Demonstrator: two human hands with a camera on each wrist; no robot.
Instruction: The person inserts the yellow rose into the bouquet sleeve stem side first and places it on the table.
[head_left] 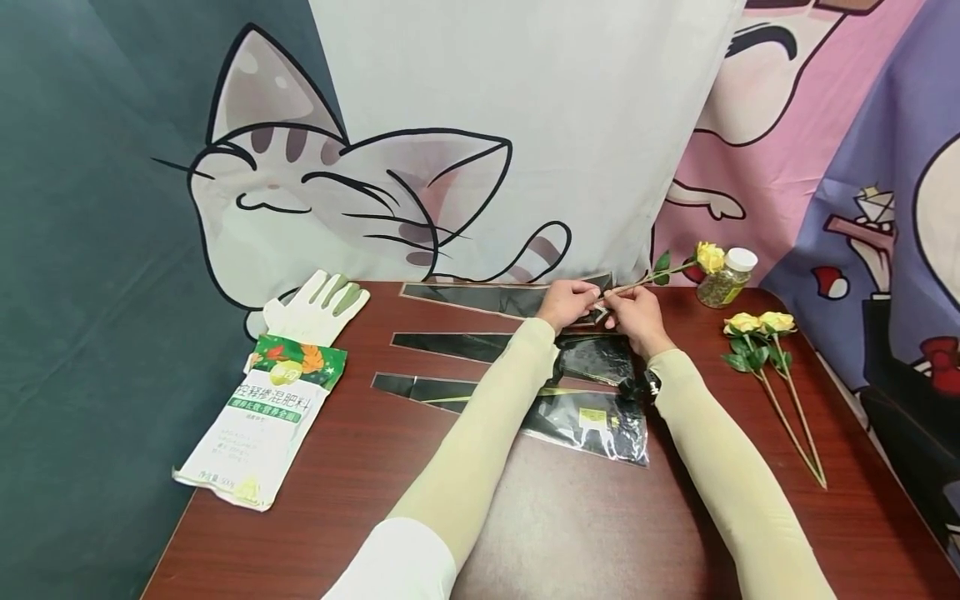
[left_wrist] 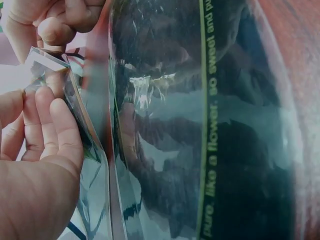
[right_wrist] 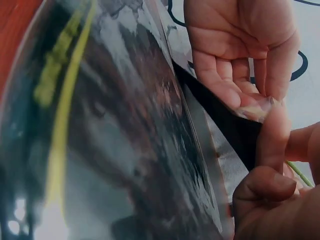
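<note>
Along the back edge of the table lies a long, tapered flower sleeve (head_left: 472, 296) of clear and black film. My left hand (head_left: 567, 302) pinches the film at its wide end; in the left wrist view, the left fingers (left_wrist: 65, 125) curl against that clear edge. Close beside it, my right hand (head_left: 636, 315) holds the stem of a yellow rose (head_left: 710, 257), its bloom pointing right. In the right wrist view, a green stem (right_wrist: 300, 174) shows by the right hand (right_wrist: 275, 200), whose fingers meet the black film (right_wrist: 220, 115). The stem's lower end is hidden between the hands.
Two more sleeves, a middle one (head_left: 600, 357) and a front one (head_left: 581, 421), lie under the forearms. Right are a lidded jar (head_left: 726, 279) and two yellow roses (head_left: 759, 325). A fertilizer bag (head_left: 258, 425) and white glove (head_left: 315, 312) lie left. A printed curtain (head_left: 540, 92) hangs behind.
</note>
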